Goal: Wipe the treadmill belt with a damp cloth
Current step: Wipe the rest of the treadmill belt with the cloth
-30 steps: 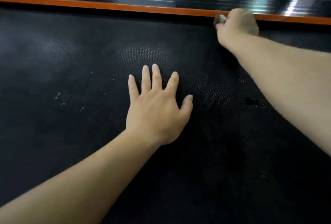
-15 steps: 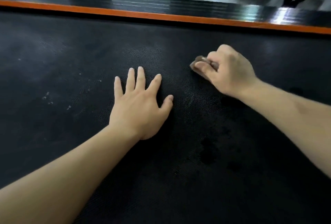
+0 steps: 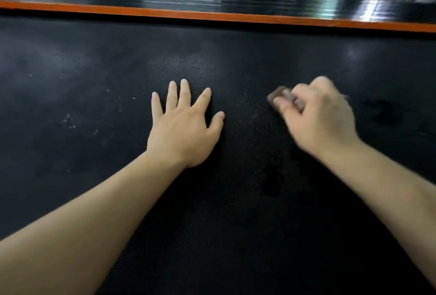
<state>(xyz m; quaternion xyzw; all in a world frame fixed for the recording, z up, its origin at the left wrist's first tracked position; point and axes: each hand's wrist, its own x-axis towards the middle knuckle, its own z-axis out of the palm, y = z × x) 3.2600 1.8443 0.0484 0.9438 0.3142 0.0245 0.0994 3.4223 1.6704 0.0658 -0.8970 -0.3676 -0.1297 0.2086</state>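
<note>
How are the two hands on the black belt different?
The left hand lies flat with fingers spread; the right hand is curled. The left hand holds nothing; the right hand grips a small cloth. The left hand looks sharp; the right hand is blurred. Both are on the treadmill belt.

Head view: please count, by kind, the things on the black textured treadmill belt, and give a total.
Small brownish cloth: 1
Bare hands: 2, left hand flat on the black textured treadmill belt, right hand gripping the cloth
Total: 3
</note>
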